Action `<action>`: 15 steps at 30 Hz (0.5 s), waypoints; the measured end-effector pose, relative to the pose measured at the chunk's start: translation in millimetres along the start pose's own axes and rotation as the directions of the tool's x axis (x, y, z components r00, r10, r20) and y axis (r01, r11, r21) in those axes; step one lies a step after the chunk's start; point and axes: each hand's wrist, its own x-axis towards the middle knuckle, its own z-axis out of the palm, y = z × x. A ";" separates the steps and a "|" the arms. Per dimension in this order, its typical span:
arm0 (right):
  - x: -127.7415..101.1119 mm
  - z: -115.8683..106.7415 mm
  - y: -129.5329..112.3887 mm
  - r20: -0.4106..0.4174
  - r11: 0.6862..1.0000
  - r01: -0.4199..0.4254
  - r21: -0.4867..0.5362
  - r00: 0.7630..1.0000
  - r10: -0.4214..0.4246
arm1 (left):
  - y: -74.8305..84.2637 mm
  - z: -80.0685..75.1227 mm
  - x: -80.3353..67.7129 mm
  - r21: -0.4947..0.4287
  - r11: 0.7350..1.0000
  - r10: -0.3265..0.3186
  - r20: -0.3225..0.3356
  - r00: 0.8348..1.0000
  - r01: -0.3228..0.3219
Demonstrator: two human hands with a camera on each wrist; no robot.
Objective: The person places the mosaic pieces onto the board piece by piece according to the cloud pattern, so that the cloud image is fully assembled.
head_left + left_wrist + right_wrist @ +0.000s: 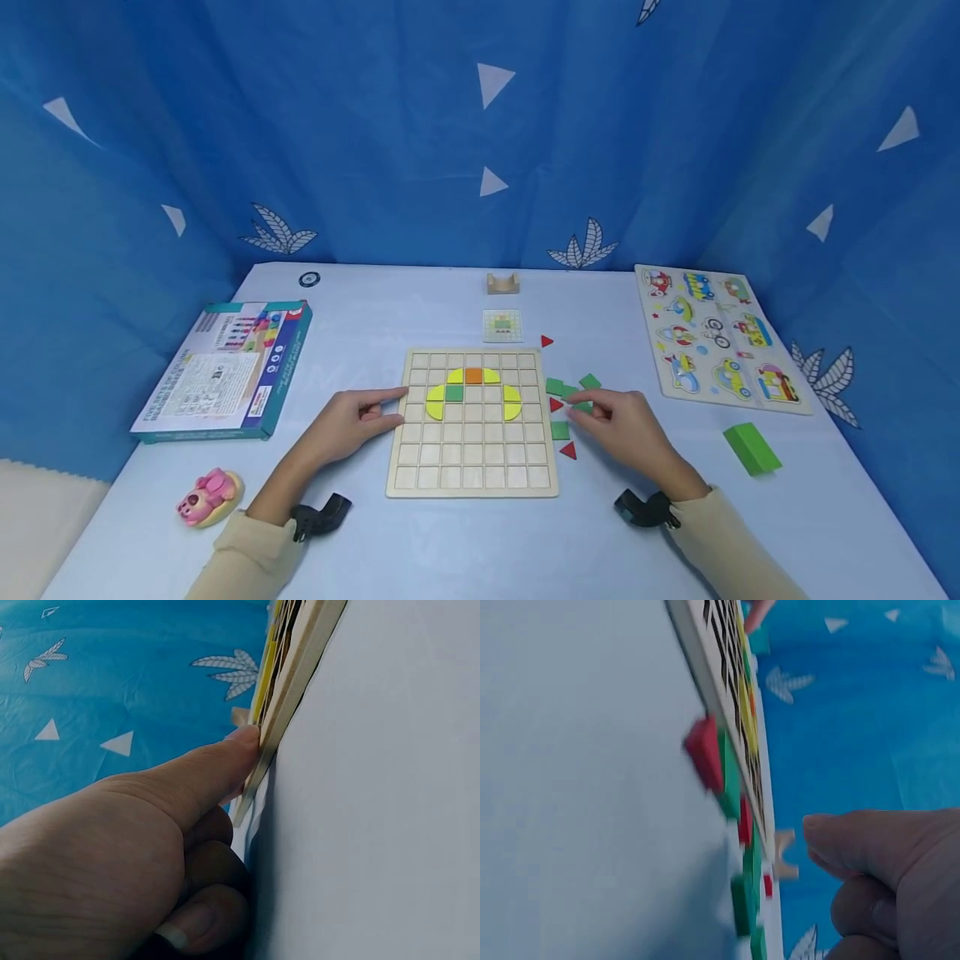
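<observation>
A wooden grid board (461,454) lies in the middle of the table. In its upper cells sit yellow quarter-round pieces (435,408), an orange square (474,376) and a green square (454,392). My left hand (348,425) touches the board's left edge with its thumb and index finger, both fairly straight. My right hand (626,425) hovers over the loose pieces right of the board, thumb and index tips apart, holding nothing visible. Around it lie several green squares (560,431) and red triangles (568,451); the hand partly hides one green piece.
A pattern card (502,326) and a small wooden stand (503,284) are behind the board. Left are a boxed toy (217,375) and a pink bear figure (210,497). Right are a picture puzzle board (716,337) and a green block (752,450).
</observation>
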 end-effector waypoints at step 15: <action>-10.8 -9.1 41.8 0.003 0.995 -0.100 0.020 0.995 0.100 | 0.2 0.5 0.1 -0.001 1.000 0.005 -0.003 1.000 -0.005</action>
